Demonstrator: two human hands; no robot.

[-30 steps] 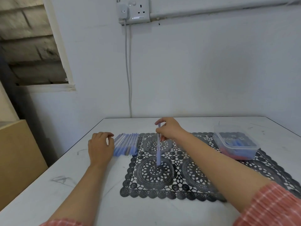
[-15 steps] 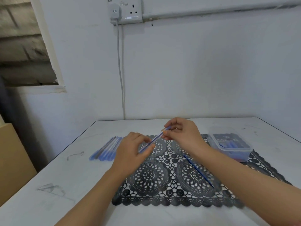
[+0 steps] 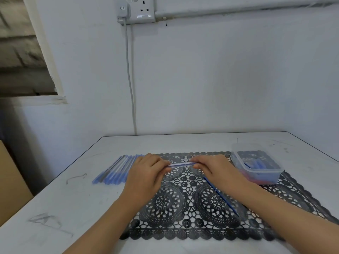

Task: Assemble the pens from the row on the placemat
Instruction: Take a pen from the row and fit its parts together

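Note:
A clear pen barrel (image 3: 181, 164) lies level above the black lace placemat (image 3: 183, 228). My left hand (image 3: 146, 173) pinches its left end and my right hand (image 3: 214, 167) pinches its right end. A thin blue refill (image 3: 222, 197) lies slantwise on the placemat just left of my right forearm. A row of several blue pens (image 3: 117, 169) lies on the table left of the placemat, partly hidden behind my left hand.
A clear plastic box (image 3: 256, 167) with blue and red pen parts stands on the placemat's far right corner. The white table (image 3: 64, 208) ends at a wall behind. A cable hangs from a wall socket (image 3: 136, 10). A cardboard box (image 3: 9, 189) stands at the left.
My left hand left the pen row and joined my right hand on the barrel, which turned from upright to slanted to level. The blue refill now lies on the placemat.

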